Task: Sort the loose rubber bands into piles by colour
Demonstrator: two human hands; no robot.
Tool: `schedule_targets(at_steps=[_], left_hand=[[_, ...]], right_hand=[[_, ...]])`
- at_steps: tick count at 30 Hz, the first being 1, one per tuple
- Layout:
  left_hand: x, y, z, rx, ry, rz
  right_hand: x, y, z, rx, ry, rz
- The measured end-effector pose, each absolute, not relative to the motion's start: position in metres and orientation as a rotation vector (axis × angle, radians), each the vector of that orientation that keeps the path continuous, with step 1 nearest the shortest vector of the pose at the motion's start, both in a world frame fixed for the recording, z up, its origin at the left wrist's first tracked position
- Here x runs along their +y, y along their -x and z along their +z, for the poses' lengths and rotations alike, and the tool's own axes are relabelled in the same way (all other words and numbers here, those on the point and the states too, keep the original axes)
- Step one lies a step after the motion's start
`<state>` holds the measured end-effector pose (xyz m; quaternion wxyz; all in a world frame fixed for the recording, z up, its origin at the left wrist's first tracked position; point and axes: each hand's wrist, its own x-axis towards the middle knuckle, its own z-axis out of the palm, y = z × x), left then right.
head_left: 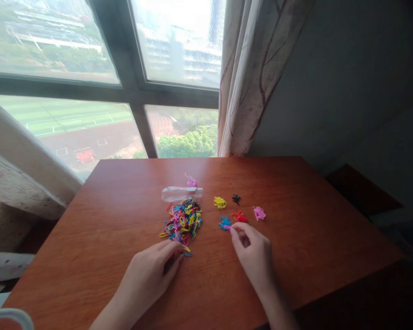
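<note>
A heap of small mixed-colour rubber bands [184, 220] lies mid-table. At its near edge is my left hand [154, 268], fingers pinched together, with a yellow rubber band [186, 249] and a blue one at the fingertips; whether these are gripped I cannot tell. Between thumb and forefinger my right hand [253, 245] holds a pink rubber band [228, 227], close to the blue pile [224, 222]. Around that hand are a red pile [239, 216], a yellow pile [220, 202], a black pile [236, 199] and a pink pile [259, 212].
Behind the heap a clear plastic bottle [181, 194] lies on its side, with a round pink object [192, 183] beyond it. The wooden table [124, 192] meets a window at the back. Curtains [244, 82] hang on both sides; a white curved object [10, 314] shows at lower left.
</note>
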<state>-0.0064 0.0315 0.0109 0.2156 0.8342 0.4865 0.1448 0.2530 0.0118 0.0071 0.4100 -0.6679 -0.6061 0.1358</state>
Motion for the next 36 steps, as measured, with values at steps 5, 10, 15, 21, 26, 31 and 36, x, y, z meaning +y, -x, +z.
schedule_targets(at_steps=[5, 10, 15, 21, 26, 31, 36], left_hand=[[0.032, 0.004, 0.01, 1.357, -2.342, 0.403], [0.031, 0.004, 0.009, 1.369, -2.368, 0.41], [0.031, 0.003, 0.01, 1.385, -2.379, 0.419], [0.032, 0.004, 0.009, 1.375, -2.379, 0.402], [0.031, 0.005, 0.007, 1.38, -2.369, 0.409], [0.03, 0.005, 0.009, 1.366, -2.299, 0.491], [0.03, 0.002, 0.011, 1.326, -2.221, 0.535]], right_hand=[[0.017, -0.319, 0.003, -1.376, 1.894, 0.061], [0.014, -0.335, -0.01, -1.372, 1.975, 0.039], [0.011, -0.333, -0.017, -1.402, 2.014, 0.04], [0.01, -0.339, -0.018, -1.406, 2.123, -0.021], [0.007, -0.331, -0.016, -1.392, 2.119, -0.079], [0.002, -0.304, -0.011, -1.473, 1.949, 0.061], [-0.002, -0.261, -0.009, -1.612, 1.767, 0.277]])
